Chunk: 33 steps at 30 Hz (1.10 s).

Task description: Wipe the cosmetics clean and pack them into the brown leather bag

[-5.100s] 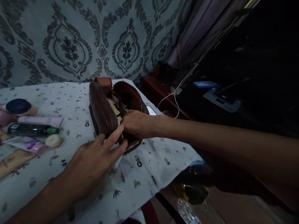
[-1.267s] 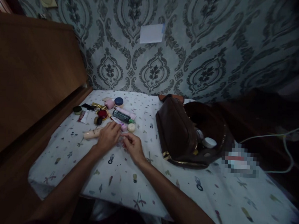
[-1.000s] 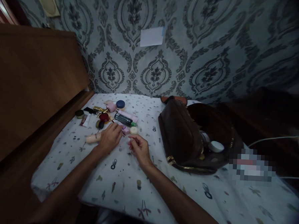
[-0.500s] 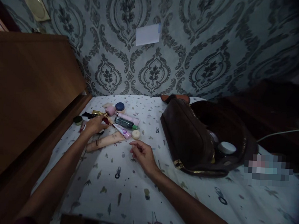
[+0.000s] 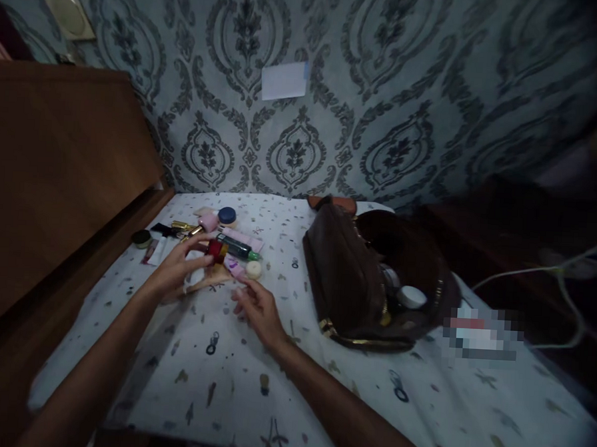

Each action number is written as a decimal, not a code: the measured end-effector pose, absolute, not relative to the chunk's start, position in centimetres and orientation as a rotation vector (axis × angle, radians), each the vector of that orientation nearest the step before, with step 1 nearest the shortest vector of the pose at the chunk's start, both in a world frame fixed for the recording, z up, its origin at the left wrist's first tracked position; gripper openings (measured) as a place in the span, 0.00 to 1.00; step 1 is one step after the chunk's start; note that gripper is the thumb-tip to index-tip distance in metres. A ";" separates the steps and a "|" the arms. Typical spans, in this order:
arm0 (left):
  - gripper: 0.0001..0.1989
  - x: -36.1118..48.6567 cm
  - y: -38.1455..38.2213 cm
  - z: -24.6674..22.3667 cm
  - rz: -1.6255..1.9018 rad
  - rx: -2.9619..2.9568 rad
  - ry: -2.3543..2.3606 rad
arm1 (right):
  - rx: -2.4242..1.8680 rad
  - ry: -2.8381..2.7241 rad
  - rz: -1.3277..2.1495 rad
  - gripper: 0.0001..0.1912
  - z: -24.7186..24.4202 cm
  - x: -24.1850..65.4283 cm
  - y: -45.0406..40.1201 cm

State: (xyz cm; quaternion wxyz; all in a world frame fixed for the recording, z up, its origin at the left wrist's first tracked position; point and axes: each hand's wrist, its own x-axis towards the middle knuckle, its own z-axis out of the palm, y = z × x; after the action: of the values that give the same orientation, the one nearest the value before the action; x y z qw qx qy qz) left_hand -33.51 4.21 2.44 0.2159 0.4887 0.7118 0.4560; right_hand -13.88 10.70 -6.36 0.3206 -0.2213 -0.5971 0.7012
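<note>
My left hand [image 5: 180, 265] is closed on a small red bottle with an amber part [image 5: 217, 250], held between thumb and fingers over the group of cosmetics. My right hand [image 5: 260, 309] is just right of it, with fingers loosely bent and apart and nothing visible in them. Around them lie a dark green bottle with a green cap [image 5: 237, 245], a cream round jar [image 5: 253, 270], a white-and-purple tube [image 5: 233, 267] and a blue-lidded jar [image 5: 227, 215]. A beige tube [image 5: 220, 276] is partly hidden behind my left hand.
An open brown leather bag [image 5: 338, 275] stands at the right, with a white-lidded jar [image 5: 412, 297] inside. A wooden cabinet [image 5: 60, 191] borders the table on the left. The patterned wall [image 5: 297, 150] rises behind. A white cable [image 5: 526, 270] runs at the far right.
My left hand has lifted the red bottle from among the cosmetics and brought it rightward and towards my right hand. The whole view has shifted slightly.
</note>
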 end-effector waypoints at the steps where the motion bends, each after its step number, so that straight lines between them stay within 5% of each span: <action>1: 0.27 -31.9 4.0 2.1 1.261 1.359 1.894 | -0.557 -1.547 1.883 0.26 -6.2 -13.8 10.6; 10: 0.27 -27.0 4.0 -1.4 1.191 1.443 1.838 | -0.480 -1.258 2.036 0.30 -5.6 -13.7 11.3; 14: 0.32 -30.0 2.6 -1.4 0.953 1.547 1.906 | -0.550 -1.338 1.842 0.28 -5.9 -13.9 11.1; 22: 0.16 -27.5 1.7 0.7 1.198 1.494 2.245 | -0.772 -1.890 1.331 0.33 -5.7 -13.6 10.7; 33: 0.21 -25.3 3.6 -3.8 0.944 1.885 2.331 | -0.789 -2.227 1.074 0.23 -6.3 -13.7 10.7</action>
State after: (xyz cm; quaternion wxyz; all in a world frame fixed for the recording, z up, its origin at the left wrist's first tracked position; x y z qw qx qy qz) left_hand -25.32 3.61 -3.76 -0.0006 0.5999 0.7415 0.3005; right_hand -13.68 10.70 -6.25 0.2699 -0.2928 -0.8261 0.3987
